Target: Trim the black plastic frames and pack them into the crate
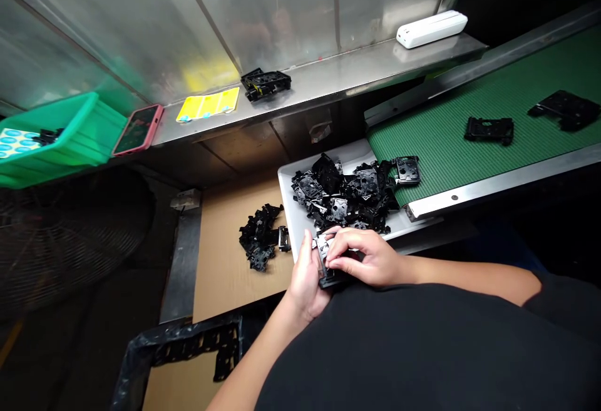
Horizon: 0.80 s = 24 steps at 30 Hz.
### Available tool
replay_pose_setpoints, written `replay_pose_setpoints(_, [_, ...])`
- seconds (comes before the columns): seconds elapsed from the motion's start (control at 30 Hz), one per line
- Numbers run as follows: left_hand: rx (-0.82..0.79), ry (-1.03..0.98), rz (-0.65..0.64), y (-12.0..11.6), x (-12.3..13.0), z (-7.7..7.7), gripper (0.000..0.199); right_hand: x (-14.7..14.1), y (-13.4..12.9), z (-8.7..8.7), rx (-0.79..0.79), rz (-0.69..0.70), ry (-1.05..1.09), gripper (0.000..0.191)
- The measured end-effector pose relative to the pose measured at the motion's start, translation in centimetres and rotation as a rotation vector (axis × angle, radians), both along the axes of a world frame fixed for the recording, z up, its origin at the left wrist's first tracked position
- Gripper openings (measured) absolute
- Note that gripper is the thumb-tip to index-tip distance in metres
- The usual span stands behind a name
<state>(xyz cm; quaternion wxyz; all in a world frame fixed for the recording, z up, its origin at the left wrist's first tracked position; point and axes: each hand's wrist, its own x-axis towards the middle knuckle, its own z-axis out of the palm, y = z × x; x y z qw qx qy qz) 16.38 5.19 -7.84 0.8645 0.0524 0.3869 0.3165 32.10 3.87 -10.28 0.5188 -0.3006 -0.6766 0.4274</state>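
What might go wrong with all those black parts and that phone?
The heap in the white tray could spill if more parts come off the green belt. The phone lies near the shelf edge, so a bump might tip it off. The part in the left hand and right hand might slip.

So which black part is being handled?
The black part in the left hand, with the right hand on it; those on the tray, cardboard and belt are unheld.
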Motion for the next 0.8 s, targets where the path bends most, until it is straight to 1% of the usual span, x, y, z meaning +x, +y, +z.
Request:
replay_pose_setpoints(0.33, [0.037, 0.058, 0.018, -0.34, 0.36, 0.45, 0.052, -0.07, 0.20, -0.51, 0.008, 0.013, 0.008, 0.002])
replay_pose_setpoints(0.53, [0.035, 0.029, 0.038, -0.38, 0.63, 0.76, 0.048, -0.02, 0.22, -0.54, 0.016, 0.009, -0.004, 0.003])
replay_pose_setpoints(0.67, [0.023, 0.048, 0.029, -0.33, 0.74, 0.58, 0.049, -0.01, 0.33, -0.45, 0.074, 0.005, -0.030, 0.003])
replay_pose_setpoints(0.8, [0.030, 0.068, 0.028, -0.18, 0.79, 0.29, 0.045, -0.03, 0.50, -0.17, 0.154, -0.005, -0.066, 0.004])
